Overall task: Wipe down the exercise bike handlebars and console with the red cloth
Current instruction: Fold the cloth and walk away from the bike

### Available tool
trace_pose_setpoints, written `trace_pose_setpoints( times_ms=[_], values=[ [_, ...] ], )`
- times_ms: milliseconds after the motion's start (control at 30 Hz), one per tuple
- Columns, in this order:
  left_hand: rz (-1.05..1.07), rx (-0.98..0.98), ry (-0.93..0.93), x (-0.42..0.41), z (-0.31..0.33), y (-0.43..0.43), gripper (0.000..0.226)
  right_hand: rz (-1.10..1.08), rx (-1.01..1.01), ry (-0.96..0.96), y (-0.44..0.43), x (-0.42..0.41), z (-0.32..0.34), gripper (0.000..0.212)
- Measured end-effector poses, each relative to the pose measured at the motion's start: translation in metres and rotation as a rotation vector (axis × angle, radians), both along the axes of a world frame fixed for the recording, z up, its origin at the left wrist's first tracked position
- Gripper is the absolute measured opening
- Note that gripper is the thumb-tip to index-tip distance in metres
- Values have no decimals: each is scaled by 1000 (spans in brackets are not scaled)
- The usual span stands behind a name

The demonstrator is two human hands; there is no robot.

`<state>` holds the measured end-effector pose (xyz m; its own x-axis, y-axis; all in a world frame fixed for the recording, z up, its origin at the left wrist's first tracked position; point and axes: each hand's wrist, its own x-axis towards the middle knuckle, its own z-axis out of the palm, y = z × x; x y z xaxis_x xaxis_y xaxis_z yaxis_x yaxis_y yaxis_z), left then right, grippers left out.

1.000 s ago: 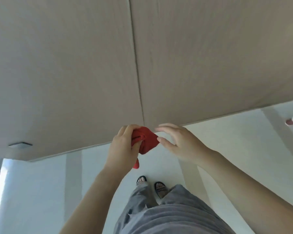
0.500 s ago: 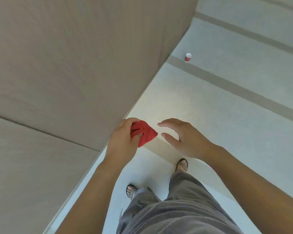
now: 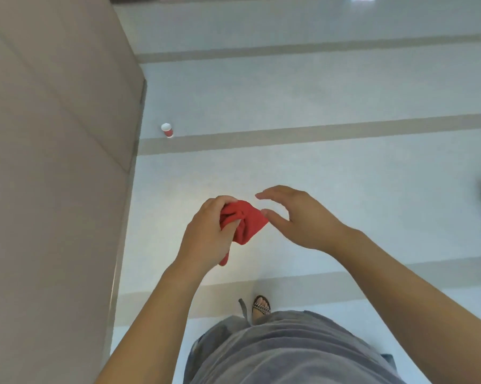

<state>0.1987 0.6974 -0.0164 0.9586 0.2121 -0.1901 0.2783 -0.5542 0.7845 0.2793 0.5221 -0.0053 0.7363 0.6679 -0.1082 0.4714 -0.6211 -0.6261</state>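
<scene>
left hand (image 3: 206, 234): fingers clenched on bunched cloth (image 3: 246, 223), held at chest height, likely for carrying | right hand (image 3: 297, 217): at cloth's 3 o'clock, fingers released, thumb just beside its corner | bike: not in view | cup (image 3: 167, 130): floor, 11 o'clock

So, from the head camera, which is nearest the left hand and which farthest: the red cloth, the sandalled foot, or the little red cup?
1. red cloth: bunched in the left hand itself.
2. sandalled foot: on the floor, below and slightly right.
3. red cup: on the floor ahead, by the beige wall.
</scene>
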Motion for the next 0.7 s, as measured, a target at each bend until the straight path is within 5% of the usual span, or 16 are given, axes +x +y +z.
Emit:
trace_pose_setpoints(
  times_ms=[200, 700],
  values=[
    [-183, -39, 26, 129, 5, -52, 26, -235, 16, 40, -74, 93, -2, 36],
    [-327, 93, 36, 503, -2, -52, 28, -362, 7, 135, -86, 424, -5, 39]
  ],
)
